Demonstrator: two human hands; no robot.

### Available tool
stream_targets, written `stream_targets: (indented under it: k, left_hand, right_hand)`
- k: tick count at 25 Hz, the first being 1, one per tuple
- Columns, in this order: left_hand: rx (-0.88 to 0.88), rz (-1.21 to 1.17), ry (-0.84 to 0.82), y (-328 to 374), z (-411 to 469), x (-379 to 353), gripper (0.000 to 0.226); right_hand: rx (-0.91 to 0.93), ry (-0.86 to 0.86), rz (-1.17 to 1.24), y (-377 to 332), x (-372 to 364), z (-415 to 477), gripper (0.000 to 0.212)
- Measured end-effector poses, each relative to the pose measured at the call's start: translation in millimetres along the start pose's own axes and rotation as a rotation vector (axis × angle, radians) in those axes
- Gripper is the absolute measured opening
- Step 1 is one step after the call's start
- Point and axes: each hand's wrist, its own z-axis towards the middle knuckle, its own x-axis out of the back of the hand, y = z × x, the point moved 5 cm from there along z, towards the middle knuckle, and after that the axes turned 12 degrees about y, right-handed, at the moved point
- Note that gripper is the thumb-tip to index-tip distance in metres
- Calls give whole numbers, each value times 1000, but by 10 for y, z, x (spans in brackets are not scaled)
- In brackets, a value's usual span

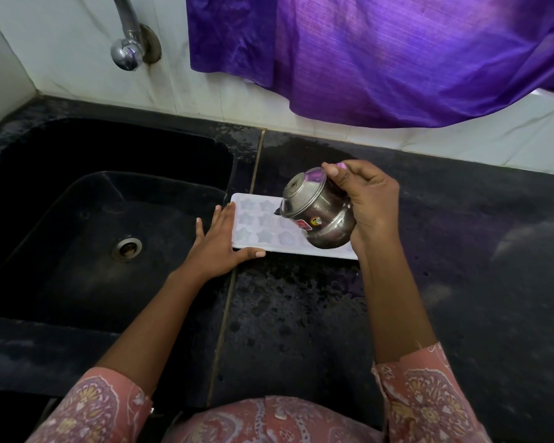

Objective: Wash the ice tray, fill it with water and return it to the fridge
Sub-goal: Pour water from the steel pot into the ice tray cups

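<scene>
Right of the sink (77,266), steadying the ice tray (256,219) on the worktop (301,314) with straight fingers (220,219) of the left hand (218,244), gripping a tilted steel pot (317,212) above it in the right hand (371,203); risking overflow by tipping too steeply.

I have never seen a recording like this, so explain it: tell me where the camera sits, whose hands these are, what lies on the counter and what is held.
There is no machine here. One camera, worn on a person's head, looks down at their own two bare hands. A white ice tray with star-shaped cups lies on the dark counter, right beside the black sink. The left hand rests flat on the tray's left end. The right hand grips a small steel pot, tilted above the tray; whether water is pouring I cannot tell. A tap and a purple cloth hang on the wall behind.
</scene>
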Motion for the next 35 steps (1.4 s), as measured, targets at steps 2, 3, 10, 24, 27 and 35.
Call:
stream_targets:
  k: [2,3,10,24,27,35]
  left_hand:
    - [1,1,1,2,1,4,115]
    - [-1,3,-2,5,1,6,117]
    - [-18,-3,14,-18,12,-3,130]
    - [-3,-4,14,2,-6,-5,110]
    - [-6,-12,14,3,-6,-3,110]
    - [-12,-40,20,-6,2,-16,111]
  right_hand:
    - [-18,10,17,27,7,5,13]
    - [-33,14,34,51,10,9,12]
    - [-153,12,184,212,-78,-1,17]
    - [-54,-46,26,171,-295,-117,18]
    - [-33,-59,17,136,-316,-124,18]
    - [2,-78,7,68,-330,-139,16]
